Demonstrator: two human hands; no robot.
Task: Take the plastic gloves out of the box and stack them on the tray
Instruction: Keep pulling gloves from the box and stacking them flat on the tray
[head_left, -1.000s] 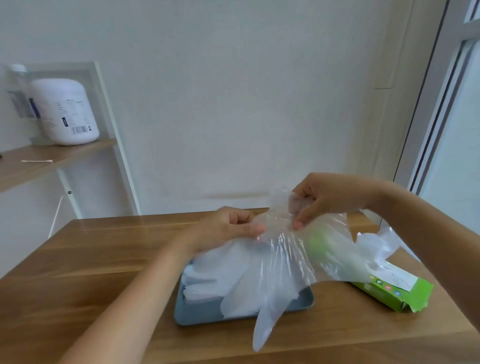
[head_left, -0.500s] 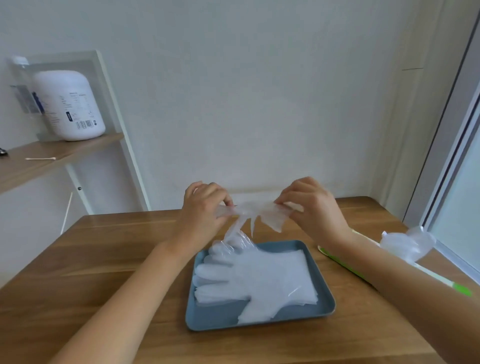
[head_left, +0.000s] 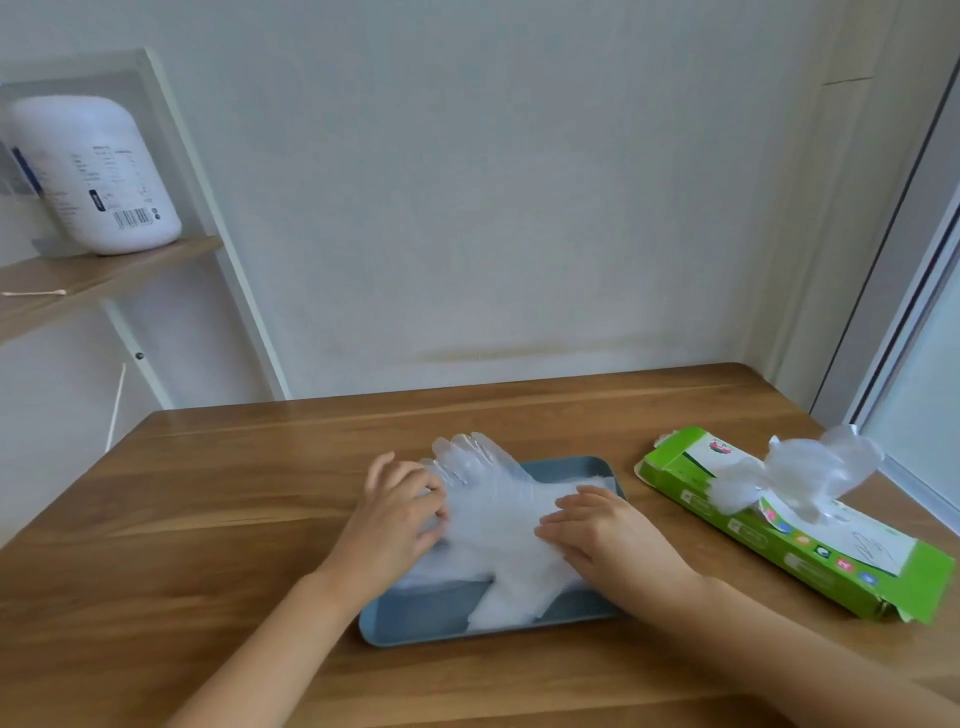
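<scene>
Plastic gloves (head_left: 498, 525) on blue tray (head_left: 467, 631) | left hand (head_left: 397, 519), right hand (head_left: 602, 535): grip released, pressing them

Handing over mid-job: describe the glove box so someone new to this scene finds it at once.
On the wooden table, look to the right of the blue tray. The glove box lies flat there, angled away from the tray. It is the only bright green thing: a long carton with a clear glove puffing out of its top opening.

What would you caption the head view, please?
Left hand and right hand press stacked gloves onto a blue tray beside a green box.
</scene>
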